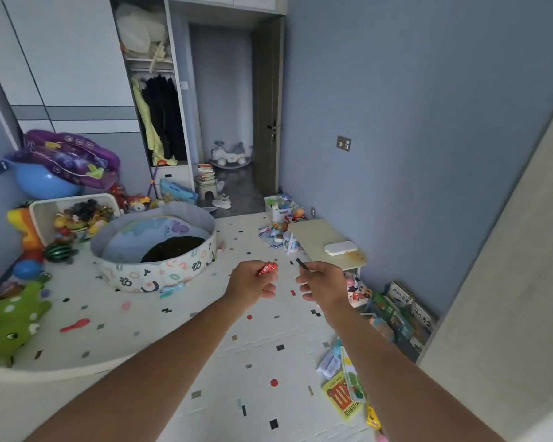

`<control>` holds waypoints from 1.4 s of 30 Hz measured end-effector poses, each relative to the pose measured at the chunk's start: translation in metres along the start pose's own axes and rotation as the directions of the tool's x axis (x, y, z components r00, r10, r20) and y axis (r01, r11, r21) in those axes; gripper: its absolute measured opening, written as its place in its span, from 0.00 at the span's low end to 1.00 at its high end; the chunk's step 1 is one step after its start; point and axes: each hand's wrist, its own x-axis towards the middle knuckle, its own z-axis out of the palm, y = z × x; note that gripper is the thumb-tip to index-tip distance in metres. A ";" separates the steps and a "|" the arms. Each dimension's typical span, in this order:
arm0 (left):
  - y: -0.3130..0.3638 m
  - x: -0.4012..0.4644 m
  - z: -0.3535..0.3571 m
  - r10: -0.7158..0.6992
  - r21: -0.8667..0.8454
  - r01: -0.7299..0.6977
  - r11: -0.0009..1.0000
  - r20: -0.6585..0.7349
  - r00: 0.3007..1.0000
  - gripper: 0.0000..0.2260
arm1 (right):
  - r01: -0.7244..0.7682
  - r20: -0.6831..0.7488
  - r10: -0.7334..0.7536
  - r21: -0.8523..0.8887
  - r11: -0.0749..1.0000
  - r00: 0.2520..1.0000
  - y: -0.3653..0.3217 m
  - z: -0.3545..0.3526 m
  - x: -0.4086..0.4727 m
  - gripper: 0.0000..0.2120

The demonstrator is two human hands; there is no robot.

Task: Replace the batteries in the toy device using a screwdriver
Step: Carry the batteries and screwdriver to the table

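Red-wrapped small batteries (268, 268) are sitting clenched in my left hand (253, 283) while my right hand (324, 282) is pinching a slim black screwdriver (302, 263), so I am judging everything still undone, no toy device yet in hand.

Left hand (251, 282) grips red batteries (268, 268); right hand (324, 280) pinches dark screwdriver (302, 264), above speckled mat (253, 346).

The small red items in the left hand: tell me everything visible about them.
The small red cylindrical items look like batteries, seemingly two side by side, with glossy red wrapping and pale markings too blurred to read. They lie tilted, their far ends sticking out past the knuckles toward the room. The left hand is closed around their near ends, held in the air above the speckled white floor mat. Nothing else touches them; the right hand is apart.
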 end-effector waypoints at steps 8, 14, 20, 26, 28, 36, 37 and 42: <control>-0.009 0.152 0.004 -0.019 0.071 0.018 0.997 0.006 1.000 0.07 | -0.026 -0.019 0.026 -0.015 1.000 0.999 -0.007 0.026 0.157 0.06; -0.031 0.281 0.007 -0.024 0.052 0.021 0.998 0.063 0.998 0.07 | -0.043 -0.081 0.040 -0.035 0.998 0.996 -0.003 0.054 0.270 0.04; -0.059 0.417 0.018 -0.022 0.070 0.010 0.998 0.186 0.982 0.07 | -0.087 -0.201 0.072 -0.067 0.994 0.977 0.010 0.079 0.380 0.04; -0.079 0.542 0.049 -0.060 0.067 0.041 0.997 0.309 0.949 0.07 | -0.141 -0.289 0.127 -0.030 0.989 0.949 0.021 0.078 0.488 0.06; -0.086 0.587 0.065 -0.068 0.069 0.047 0.997 0.342 0.937 0.05 | -0.155 -0.320 0.141 -0.018 0.988 0.937 0.028 0.073 0.529 0.07; -0.128 0.759 0.132 -0.123 0.095 0.091 0.991 0.415 0.902 0.05 | -0.235 -0.398 0.243 0.069 0.970 0.885 0.057 0.058 0.705 0.06; -0.133 0.777 0.140 -0.133 0.093 0.103 0.990 0.429 0.893 0.05 | -0.246 -0.408 0.257 0.081 0.966 0.876 0.059 0.056 0.723 0.06; -0.156 0.872 0.181 -0.180 0.106 0.146 0.984 0.530 0.828 0.04 | -0.303 -0.477 0.321 0.118 0.946 0.818 0.074 0.048 0.811 0.06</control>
